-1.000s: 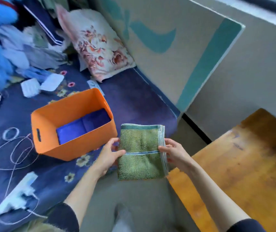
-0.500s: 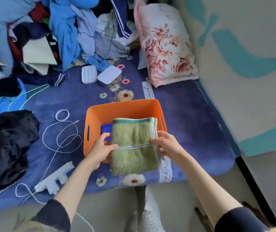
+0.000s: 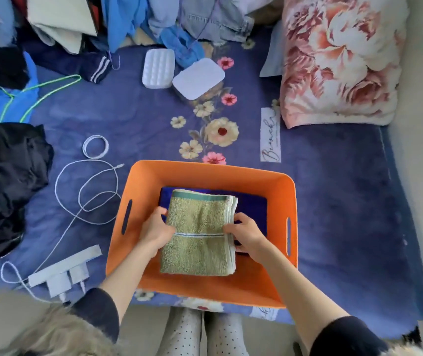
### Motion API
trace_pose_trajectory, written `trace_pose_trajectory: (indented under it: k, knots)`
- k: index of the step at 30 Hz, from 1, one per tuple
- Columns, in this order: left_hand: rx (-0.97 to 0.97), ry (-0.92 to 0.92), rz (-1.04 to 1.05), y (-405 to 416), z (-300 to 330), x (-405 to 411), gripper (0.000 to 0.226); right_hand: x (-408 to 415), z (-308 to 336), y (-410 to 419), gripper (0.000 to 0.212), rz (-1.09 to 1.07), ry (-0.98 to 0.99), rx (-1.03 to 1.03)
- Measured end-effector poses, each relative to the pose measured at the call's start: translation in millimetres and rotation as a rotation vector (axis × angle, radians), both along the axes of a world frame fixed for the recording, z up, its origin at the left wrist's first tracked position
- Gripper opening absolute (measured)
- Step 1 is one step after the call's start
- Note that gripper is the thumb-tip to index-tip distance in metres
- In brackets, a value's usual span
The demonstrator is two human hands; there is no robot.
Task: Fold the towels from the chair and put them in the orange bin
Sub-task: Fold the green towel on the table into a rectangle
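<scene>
An orange bin [image 3: 277,191] with slot handles sits on the blue bedspread, right in front of me. A folded dark blue towel [image 3: 252,206] lies on its bottom. Over it, inside the bin, is a folded green towel [image 3: 200,232] with a teal band at its far edge and a thin blue stripe. My left hand [image 3: 155,228] grips the green towel's left edge and my right hand [image 3: 246,233] grips its right, layered edge. The chair is out of view.
A white charging cable [image 3: 87,191] and a power strip [image 3: 64,269] lie left of the bin. Two white boxes [image 3: 179,73] and a clothes pile [image 3: 77,27] are farther back, a black garment [image 3: 5,181] at left, a floral pillow [image 3: 338,60] at right.
Both hands carried the green towel from the air beside the bin to over the bin, then down inside it onto the blue towel. My view swung left toward the bed.
</scene>
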State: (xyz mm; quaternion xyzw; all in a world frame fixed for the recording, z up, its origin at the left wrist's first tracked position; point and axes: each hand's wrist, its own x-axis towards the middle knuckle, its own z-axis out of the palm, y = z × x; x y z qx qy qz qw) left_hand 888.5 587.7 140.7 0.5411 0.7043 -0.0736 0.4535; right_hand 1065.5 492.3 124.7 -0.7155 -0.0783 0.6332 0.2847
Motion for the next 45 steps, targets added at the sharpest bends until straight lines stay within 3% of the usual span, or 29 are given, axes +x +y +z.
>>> trace_pose_trajectory:
  k: [8, 17, 21, 24, 27, 29, 30, 32, 34, 37, 45]
  knots:
    - [0.17, 0.257, -0.199, 38, -65, 1, 0.033, -19, -69, 55, 0.017, 0.025, -0.02, -0.024]
    - [0.252, 0.438, -0.43, 47, -80, 1, 0.039, -38, -97, 80, 0.022, 0.058, -0.074, -0.142]
    - [0.307, 0.432, -0.453, 49, -86, -2, 0.053, -39, -100, 82, 0.024, 0.073, -0.07, -0.191]
    - [0.447, 0.336, -0.495, 46, -89, -4, 0.059, -39, -97, 80, 0.026, 0.142, -0.173, -0.156]
    - [0.555, 0.279, -0.77, 33, -97, -13, 0.083, -46, -89, 62, 0.041, 0.351, -0.619, 0.054]
    - [0.455, 0.296, -0.915, 30, -98, -19, 0.107, -52, -90, 49, 0.069, 0.641, -0.962, 0.245]
    - [0.384, 0.315, -0.966, 31, -97, -21, 0.118, -55, -92, 45, 0.086, 0.802, -1.029, 0.289]
    - [0.259, 0.394, -1.079, 38, -98, -20, 0.128, -58, -97, 42, 0.114, 1.068, -1.041, 0.304]
    - [0.185, 0.506, -1.171, 47, -101, -16, 0.131, -52, -107, 46, 0.127, 1.244, -1.016, 0.285]
    - [0.146, 0.594, -1.21, 51, -111, -14, 0.133, -41, -121, 53, 0.119, 1.39, -0.964, 0.211]
    - [0.115, 0.631, -1.227, 53, -122, -11, 0.135, -43, -134, 57, 0.116, 1.448, -1.004, 0.16]
